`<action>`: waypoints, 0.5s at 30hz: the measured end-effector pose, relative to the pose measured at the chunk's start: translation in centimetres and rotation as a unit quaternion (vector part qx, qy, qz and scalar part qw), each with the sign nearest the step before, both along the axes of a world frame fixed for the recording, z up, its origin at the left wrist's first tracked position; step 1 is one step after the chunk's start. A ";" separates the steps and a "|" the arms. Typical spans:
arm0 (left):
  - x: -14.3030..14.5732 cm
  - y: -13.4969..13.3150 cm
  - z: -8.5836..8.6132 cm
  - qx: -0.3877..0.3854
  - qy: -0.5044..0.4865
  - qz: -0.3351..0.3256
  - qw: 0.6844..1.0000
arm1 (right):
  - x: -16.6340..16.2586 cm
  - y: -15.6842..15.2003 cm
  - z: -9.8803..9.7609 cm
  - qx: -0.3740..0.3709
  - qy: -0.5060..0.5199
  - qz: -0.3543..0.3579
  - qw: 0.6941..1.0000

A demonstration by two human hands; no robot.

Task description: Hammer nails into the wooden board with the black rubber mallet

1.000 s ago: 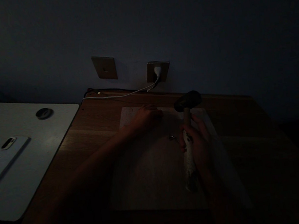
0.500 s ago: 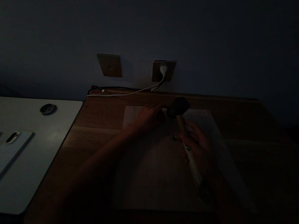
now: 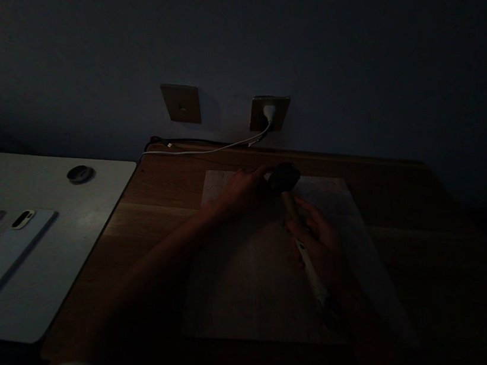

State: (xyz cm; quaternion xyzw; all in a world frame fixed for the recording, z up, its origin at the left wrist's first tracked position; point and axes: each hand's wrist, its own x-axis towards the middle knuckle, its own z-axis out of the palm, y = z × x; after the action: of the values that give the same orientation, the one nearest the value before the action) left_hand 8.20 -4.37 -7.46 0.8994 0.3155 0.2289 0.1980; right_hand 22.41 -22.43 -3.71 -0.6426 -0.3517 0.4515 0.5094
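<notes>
The room is very dark. My right hand (image 3: 320, 241) is wrapped round the pale handle of a hammer (image 3: 286, 177), whose dark, blocky head points away from me. My left hand (image 3: 244, 189) rests at the far part of a pale board (image 3: 246, 272), its fingers bent in close beside the hammer head. The left fingertips are lost in shadow behind the head, and anything they pinch is hidden. Both hands are over the board, which lies flat on a wooden table (image 3: 140, 214).
A white table (image 3: 73, 223) on the left bears a phone (image 3: 10, 252) and a round dark object (image 3: 80, 174). Behind, a wall socket (image 3: 257, 118) holds a white plug (image 3: 269, 113), its cable (image 3: 203, 150) running along the table's back edge beneath a second wall plate (image 3: 182, 104).
The hammer head has moved slightly left, closer to my left hand, and my right hand has shifted left with it. Small shiny bits beside my right hand are now mostly covered.
</notes>
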 end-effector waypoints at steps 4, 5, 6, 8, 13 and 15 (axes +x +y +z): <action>0.1 0.0 0.8 0.026 0.049 -0.032 0.998 | 0.0 0.0 0.1 -0.002 0.009 -0.009 1.000; 0.1 -0.1 1.1 0.041 0.063 -0.036 0.997 | 0.0 0.0 0.1 -0.001 0.013 -0.015 1.000; 0.0 -0.3 1.5 0.057 0.076 -0.034 0.995 | 0.0 0.0 0.2 0.003 0.018 -0.024 1.000; 0.0 -0.9 2.3 0.086 0.094 -0.024 0.992 | 0.3 0.0 0.4 0.027 0.031 -0.050 0.998; 0.4 -3.7 3.6 0.140 0.106 -0.169 0.970 | 1.6 0.2 0.5 0.102 0.043 -0.122 0.986; 0.7 -4.7 3.5 0.159 0.109 -0.232 0.953 | 2.0 0.2 0.5 0.106 0.045 -0.136 0.984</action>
State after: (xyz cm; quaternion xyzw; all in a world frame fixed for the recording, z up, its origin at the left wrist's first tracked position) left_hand 8.90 -9.09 -3.99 0.9872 0.0769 0.1243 0.0646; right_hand 24.40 -22.20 -3.18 -0.6055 -0.2837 0.3667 0.6469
